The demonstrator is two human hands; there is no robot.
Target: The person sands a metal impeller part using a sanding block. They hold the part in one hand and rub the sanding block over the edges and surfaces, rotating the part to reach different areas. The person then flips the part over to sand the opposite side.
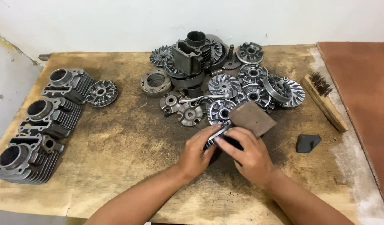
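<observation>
My left hand (198,152) clamps a finned part (215,135) down on the tabletop (129,141), steadying it; my right hand (250,154) grips a brown block (252,118) against it, pile (217,79) just behind.

A worn wooden workbench (117,166), stained dark with grease toward its middle, stands pushed against a plain white wall (117,21) along its far edge. A reddish-brown surface (363,91) borders its right edge. The light is even and soft.
</observation>
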